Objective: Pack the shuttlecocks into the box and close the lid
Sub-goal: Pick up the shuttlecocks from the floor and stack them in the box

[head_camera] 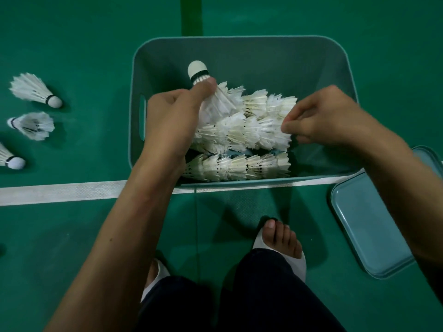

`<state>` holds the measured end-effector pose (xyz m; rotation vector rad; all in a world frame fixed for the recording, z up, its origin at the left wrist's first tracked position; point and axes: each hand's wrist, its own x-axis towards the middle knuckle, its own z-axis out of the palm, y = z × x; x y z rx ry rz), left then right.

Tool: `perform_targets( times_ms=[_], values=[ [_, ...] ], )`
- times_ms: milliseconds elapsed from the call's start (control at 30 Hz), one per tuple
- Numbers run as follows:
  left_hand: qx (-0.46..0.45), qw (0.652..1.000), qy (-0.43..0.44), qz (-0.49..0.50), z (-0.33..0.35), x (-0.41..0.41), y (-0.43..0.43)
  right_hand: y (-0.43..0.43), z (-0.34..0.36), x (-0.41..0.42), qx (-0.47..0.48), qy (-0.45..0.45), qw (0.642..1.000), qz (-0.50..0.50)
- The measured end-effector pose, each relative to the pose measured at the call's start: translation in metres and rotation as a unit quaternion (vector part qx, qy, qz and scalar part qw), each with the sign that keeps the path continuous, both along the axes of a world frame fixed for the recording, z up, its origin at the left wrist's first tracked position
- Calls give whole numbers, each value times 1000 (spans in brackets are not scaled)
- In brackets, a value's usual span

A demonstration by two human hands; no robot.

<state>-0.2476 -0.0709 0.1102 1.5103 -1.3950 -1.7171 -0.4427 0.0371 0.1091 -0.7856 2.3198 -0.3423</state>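
**A:** What is each hand on?

**B:** The left hand (172, 116) is curled round a feather shuttlecock (217, 104). The thumb lies across the skirt just under the cork, and the cork points up and away from the palm. The right hand (321, 116) pinches the feather tips at the open end of the middle row (242, 135) between thumb and fingertips. Both are inside the teal box (263, 65).

**A:** And the step?

**B:** I'd say it's nesting the held one onto a row. The top row (268, 104) runs from the left thumb toward the right hand's knuckles, and the nearest row (237, 166) lies below the left wrist.

**A:** How to do it well?

**B:** Tip the cork down until the shuttlecock lines up with the row. Slide it straight in and don't squeeze, because those feathers will probably bend easily. The right-hand pinch should only brace the row, not pull it.

**A:** What's left?

**B:** Three loose shuttlecocks (33, 91) lie on the floor, well outside the left elbow. The lid (369, 224) lies flat under the right forearm, not yet on.
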Motion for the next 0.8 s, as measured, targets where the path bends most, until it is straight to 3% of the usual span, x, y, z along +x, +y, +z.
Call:
perform_targets(
  times_ms=[100,133,200,267,367,500,600,667,800],
  values=[
    [34,999,4,-7,1,3,-1,7,17,15,-58,109,992,3],
    [48,999,16,-8,1,5,-1,5,24,24,-104,77,992,-11],
    [71,996,45,-19,4,6,1,-3,35,41,-169,-126,976,-64],
    [70,995,51,-38,7,7,2,-15,37,52,-149,-292,939,-105],
    [60,996,24,-68,5,14,0,-32,29,63,-122,-344,921,-137],
    [-66,969,-157,-181,4,35,1,-37,10,71,-80,-361,917,-153],
    [-181,931,-254,-190,17,46,2,-44,-8,88,-11,-343,934,-102],
    [-206,904,-311,-209,23,47,3,-52,-18,100,14,-351,931,-96],
    [-177,830,-408,-336,25,45,8,-72,-30,103,24,-366,921,-132]
  ],
)
